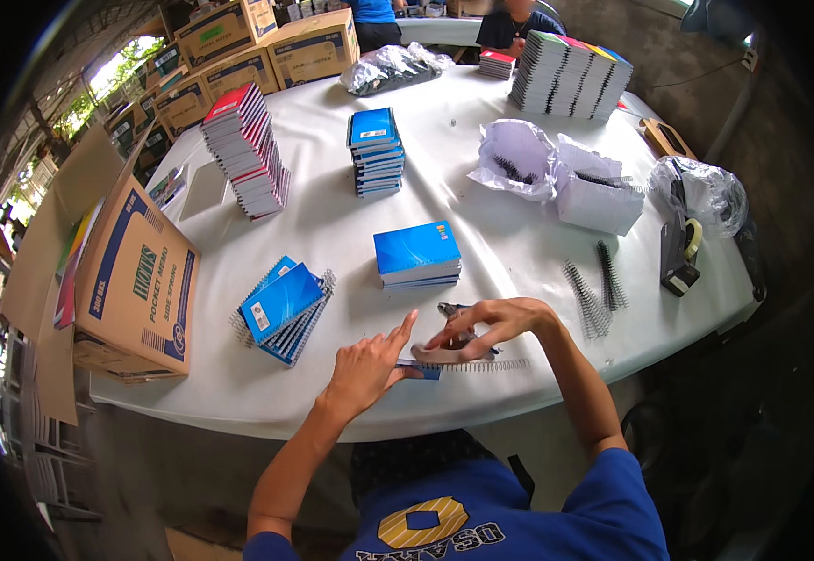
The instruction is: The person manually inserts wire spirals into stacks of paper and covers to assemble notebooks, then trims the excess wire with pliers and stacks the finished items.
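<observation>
Close to the table's near edge, my left hand (367, 367) grips a small blue notebook (427, 373), its index finger pointing up and away. From the notebook's edge a spiral wire coil (505, 366) sticks out to the right. My right hand (491, 327) bends over the notebook, fingers closed at the coil where it meets the edge. A dark metal tool (450, 309), perhaps pliers, shows at that hand; whether it is held or lies beneath is partly hidden. Just beyond sits a stack of blue notebooks (417, 251); a fanned pile of coil-bound blue notebooks (283, 304) lies to the left.
Loose wire coils (598, 297), a tape dispenser (680, 252) and paper-lined containers of coils (599, 201) are at right. Taller stacks of red (247, 154) and blue notebooks (375, 154) stand farther back. An open carton (136, 280) borders the left. Two people are beyond the table.
</observation>
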Motion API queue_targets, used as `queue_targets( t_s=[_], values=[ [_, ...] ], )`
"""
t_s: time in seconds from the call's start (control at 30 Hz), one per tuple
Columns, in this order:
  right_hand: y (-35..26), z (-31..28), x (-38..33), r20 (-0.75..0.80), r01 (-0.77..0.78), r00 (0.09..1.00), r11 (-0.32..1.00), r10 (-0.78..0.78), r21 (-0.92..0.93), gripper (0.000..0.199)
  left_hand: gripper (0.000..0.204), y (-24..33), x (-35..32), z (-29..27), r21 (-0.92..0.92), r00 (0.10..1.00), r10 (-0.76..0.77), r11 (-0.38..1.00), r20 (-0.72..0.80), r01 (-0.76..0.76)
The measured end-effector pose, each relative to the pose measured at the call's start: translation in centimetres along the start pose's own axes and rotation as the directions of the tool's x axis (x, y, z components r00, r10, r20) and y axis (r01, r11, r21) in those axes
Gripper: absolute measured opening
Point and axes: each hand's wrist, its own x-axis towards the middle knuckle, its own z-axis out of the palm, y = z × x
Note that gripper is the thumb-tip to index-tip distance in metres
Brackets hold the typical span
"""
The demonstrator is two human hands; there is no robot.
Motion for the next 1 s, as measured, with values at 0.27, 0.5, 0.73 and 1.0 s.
queue_targets(
  t_s=[0.27, 0.5, 0.73, 1.0],
  values=[
    [1.7, 0.1, 1.5, -0.017, -0.084, 0.996, 0.994, 0.084, -0.068, 0.066, 0.100, -0.7, -0.2, 0.2, 0.026, 0.993, 0.041, 0.999, -0.107, -0.038],
    [1.4, 0.0, 1.8, -0.022, 0.058, 0.998, 0.998, -0.058, 0.014, 0.064, 0.101, -0.9, -0.5, -0.3, 0.031, 0.997, -0.044, 0.998, -0.065, 0.047],
    [0.4, 0.4, 2.3, -0.066, 0.091, 0.994, 0.990, -0.084, 0.105, 0.062, 0.096, -2.0, -1.0, -0.1, -0.124, 0.992, -0.109, 0.987, -0.071, 0.099],
    [0.8, 0.4, 3.9, -0.105, -0.089, 0.991, 0.993, 0.081, -0.079, 0.064, 0.112, -3.9, -1.7, 2.5, -0.706, 0.955, -0.225, 0.708, -0.195, 0.023]
  ],
)
